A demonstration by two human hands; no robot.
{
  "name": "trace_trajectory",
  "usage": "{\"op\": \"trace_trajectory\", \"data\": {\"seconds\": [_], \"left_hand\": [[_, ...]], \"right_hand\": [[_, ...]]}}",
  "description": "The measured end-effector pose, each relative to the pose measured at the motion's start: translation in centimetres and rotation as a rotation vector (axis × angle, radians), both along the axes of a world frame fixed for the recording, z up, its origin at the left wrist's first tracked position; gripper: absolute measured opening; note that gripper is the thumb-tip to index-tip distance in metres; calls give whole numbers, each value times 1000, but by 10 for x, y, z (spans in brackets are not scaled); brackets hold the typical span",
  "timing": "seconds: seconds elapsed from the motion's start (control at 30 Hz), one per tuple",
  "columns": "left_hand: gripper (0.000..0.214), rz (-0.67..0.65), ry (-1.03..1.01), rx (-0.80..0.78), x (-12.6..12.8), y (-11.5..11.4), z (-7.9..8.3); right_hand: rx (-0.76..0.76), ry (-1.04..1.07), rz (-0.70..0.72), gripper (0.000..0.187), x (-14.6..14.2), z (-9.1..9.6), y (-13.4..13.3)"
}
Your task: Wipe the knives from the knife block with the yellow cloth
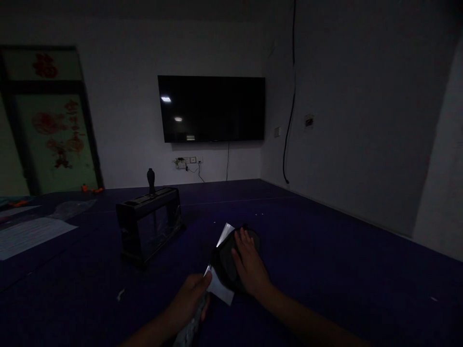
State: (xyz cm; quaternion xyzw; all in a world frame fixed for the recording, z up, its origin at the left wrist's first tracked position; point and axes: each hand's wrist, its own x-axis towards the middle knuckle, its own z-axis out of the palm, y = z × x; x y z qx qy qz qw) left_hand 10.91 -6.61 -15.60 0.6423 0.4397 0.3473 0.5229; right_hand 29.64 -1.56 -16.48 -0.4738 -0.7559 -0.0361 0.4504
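Note:
My right hand (250,262) lies with its fingers stretched out on top of a dark grey, rounded, flat thing with a black rim (224,262). Under that thing, a pale sheet (221,289) sticks out at its lower and upper left. My left hand (191,295), to the lower left, is closed around a long, greyish, crinkled thing (188,332), thumb on top near the sheet's bright edge. In the dim light I cannot make out what kind of thing either is, nor whether the left hand also grips the sheet.
On the purple surface (307,270), a black frame-like box with clear sides (159,236) stands to the left, a dark vase-shaped object (151,179) behind it. Printed paper (32,233) and clear plastic (74,208) lie further left. A television (213,108) hangs on the wall.

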Motion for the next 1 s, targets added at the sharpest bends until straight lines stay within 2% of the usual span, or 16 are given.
{"op": "trace_trajectory", "data": {"seconds": [0.2,0.37,0.73,1.0], "left_hand": [[70,-148,56,45,2,-2,9],[69,-178,84,42,3,-5,14],[69,-101,48,17,3,-3,6],[68,18,-20,3,1,-2,4]], "right_hand": [[29,-68,43,50,0,11,-6],[40,-91,54,49,4,15,-5],[37,-90,40,48,4,13,-2],[-47,-63,17,50,6,7,0]]}}
